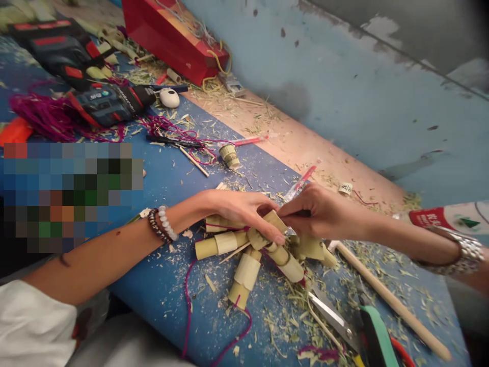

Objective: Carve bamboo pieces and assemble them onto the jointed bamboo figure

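A jointed figure of pale green bamboo-like tube pieces (245, 275), strung with purple cord (187, 300), lies on the blue table (153, 295). My left hand (248, 214) is closed round a short tube piece (274, 223) at the middle of the figure, thumb along its near side. Against that piece, my right hand (315, 211) is pinched; whatever its fingertips hold is hidden. More greenish pieces (309, 247) lie under my right hand. Scissors (332, 313) rest just below, with green-handled pliers (376, 331) beside them.
A cordless drill (110, 104) lies by a purple cord bundle (42, 114), near a red box (171, 38). A wooden rod (393, 300) slants across the right side. Loose shavings, a marker (173, 141) and a small tube piece (229, 156) are scattered about. A blue wall (344, 86) bounds the back.
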The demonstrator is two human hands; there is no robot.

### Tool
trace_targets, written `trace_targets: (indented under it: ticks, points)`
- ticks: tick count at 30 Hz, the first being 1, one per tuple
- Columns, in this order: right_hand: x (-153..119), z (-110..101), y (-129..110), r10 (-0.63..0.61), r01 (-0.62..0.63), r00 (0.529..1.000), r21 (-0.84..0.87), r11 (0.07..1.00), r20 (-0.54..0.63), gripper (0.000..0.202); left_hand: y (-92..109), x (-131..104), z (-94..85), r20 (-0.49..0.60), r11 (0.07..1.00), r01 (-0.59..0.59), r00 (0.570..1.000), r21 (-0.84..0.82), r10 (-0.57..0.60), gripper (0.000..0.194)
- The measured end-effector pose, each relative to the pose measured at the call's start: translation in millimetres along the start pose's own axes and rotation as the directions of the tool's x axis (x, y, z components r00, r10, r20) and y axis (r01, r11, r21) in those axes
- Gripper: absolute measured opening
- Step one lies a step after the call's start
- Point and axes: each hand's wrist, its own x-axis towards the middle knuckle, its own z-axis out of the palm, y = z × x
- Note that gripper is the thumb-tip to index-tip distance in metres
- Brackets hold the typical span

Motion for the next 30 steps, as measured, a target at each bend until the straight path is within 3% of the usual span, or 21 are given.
trace_targets:
  ticks: [4, 8, 11, 13, 15, 17, 19, 21, 25, 30]
  points:
    - [-16.6, 0.9, 2.5, 0.221, -0.22, 0.965, 0.028, 0.975, -0.143, 0.025, -3.4, 0.0, -2.4, -0.07, 0.999, -0.034, 0.997, 0.024, 0.035, 0.041]
    - [-49.6, 17.1, -23.5, 0.427, -0.447, 0.801, 0.056, 0.893, -0.419, 0.035, -3.6, 0.0, -0.1, -0.188, 0.995, -0.013, 0.982, 0.103, 0.032, 0.052]
    - [-56.1, 55.8, -68.7, 0.462, -0.509, 0.773, 0.01, 0.861, -0.435, 0.041, -0.6, -1.7, 4.0, -0.255, 0.993, 0.025, 0.967, 0.12, 0.007, 0.053]
    - [-43.3, 88.7, -99.6, 0.497, -0.549, 0.754, 0.003, 0.836, -0.43, 0.049, 1.4, -2.7, 5.8, -0.295, 0.991, 0.029, 0.955, 0.134, 0.012, 0.047]
    - [-21.6, 116.5, -122.7, 0.542, -0.634, 0.675, -0.02, 0.773, -0.501, 0.054, 2.0, -2.2, 6.3, -0.341, 0.991, 0.026, 0.94, 0.135, 0.022, 0.041]
    - [0.8, 131.9, -135.6, 0.589, -0.733, 0.567, -0.027, 0.68, -0.576, 0.055, 1.3, 0.0, 6.2, -0.365, 0.991, 0.021, 0.93, 0.134, 0.029, 0.037]
    - [18.0, 134.6, -140.3, 0.622, -0.806, 0.473, -0.02, 0.592, -0.624, 0.052, 0.5, 2.7, 6.4, -0.363, 0.99, 0.017, 0.931, 0.137, 0.034, 0.034]
    - [28.9, 129.9, -140.2, 0.638, -0.844, 0.41, -0.006, 0.537, -0.652, 0.044, 0.7, 4.1, 6.8, -0.361, 0.992, 0.027, 0.932, 0.126, 0.02, 0.032]
    - [40.0, 122.0, -136.4, 0.655, -0.851, 0.382, 0.028, 0.525, -0.652, 0.025, 3.4, 2.8, 6.2, -0.405, 0.985, 0.046, 0.914, 0.164, 0.025, 0.029]
    - [43.0, 132.5, -141.0, 0.666, -0.874, 0.314, 0.069, 0.482, -0.677, 0.024, 2.0, 1.4, 8.0, -0.341, 0.98, 0.011, 0.938, 0.2, 0.059, 0.025]
